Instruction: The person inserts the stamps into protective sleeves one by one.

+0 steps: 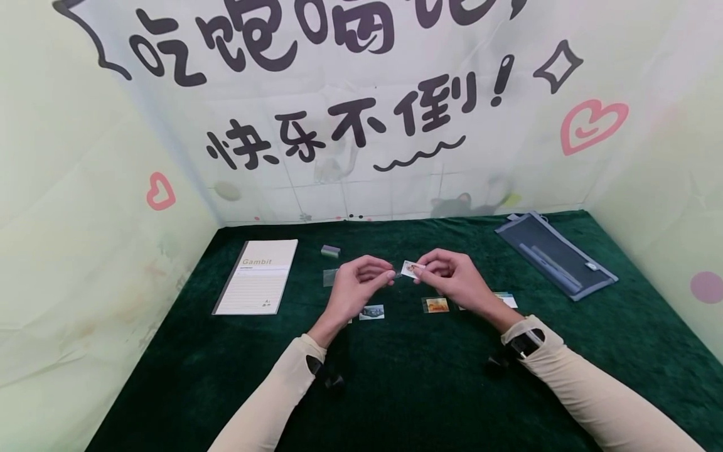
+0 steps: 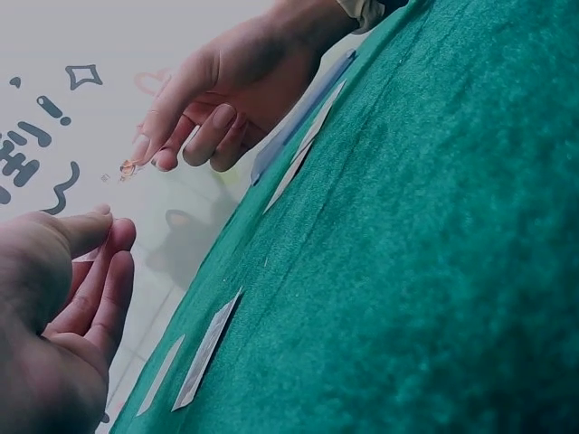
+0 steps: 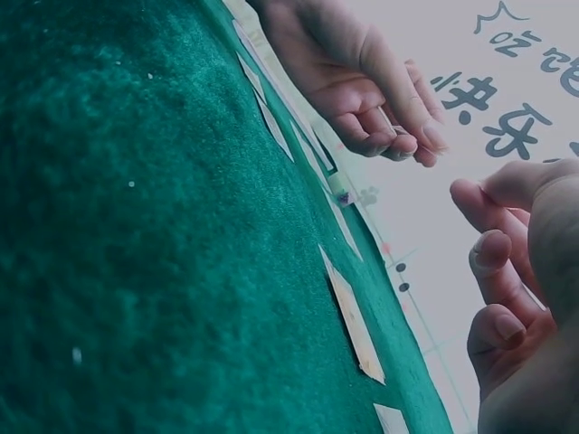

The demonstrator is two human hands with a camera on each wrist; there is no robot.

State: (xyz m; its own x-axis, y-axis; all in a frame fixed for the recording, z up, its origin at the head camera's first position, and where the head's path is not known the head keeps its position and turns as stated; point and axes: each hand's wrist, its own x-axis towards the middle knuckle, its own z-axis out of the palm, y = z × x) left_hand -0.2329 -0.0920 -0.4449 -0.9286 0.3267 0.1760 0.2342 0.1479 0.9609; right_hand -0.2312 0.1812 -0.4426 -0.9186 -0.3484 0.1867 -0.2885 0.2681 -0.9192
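Observation:
Thumb and fingers of my right hand (image 1: 452, 276) pinch a small white-bordered, stamp-like picture card (image 1: 409, 269) in the head view. Its orange-brown picture (image 2: 128, 169) shows at the right fingertips in the left wrist view. Facing it, my left hand (image 1: 361, 282) pinches a thin, clear piece (image 1: 398, 274), seemingly a plastic sleeve, whose outline is faint. The card's near edge lies close to this piece; whether they touch I cannot tell. Both hands are raised above the green cloth. Below them lie a bluish picture card (image 1: 371, 312) and an orange one (image 1: 436, 306).
A notebook (image 1: 257, 276) lies at the left, near a small eraser-like block (image 1: 330, 251). One clear sleeve (image 1: 329, 278) is beside my left hand. More pale cards (image 1: 508, 301) are partly hidden behind my right wrist. A blue mesh zip pouch (image 1: 556, 254) lies at the back right.

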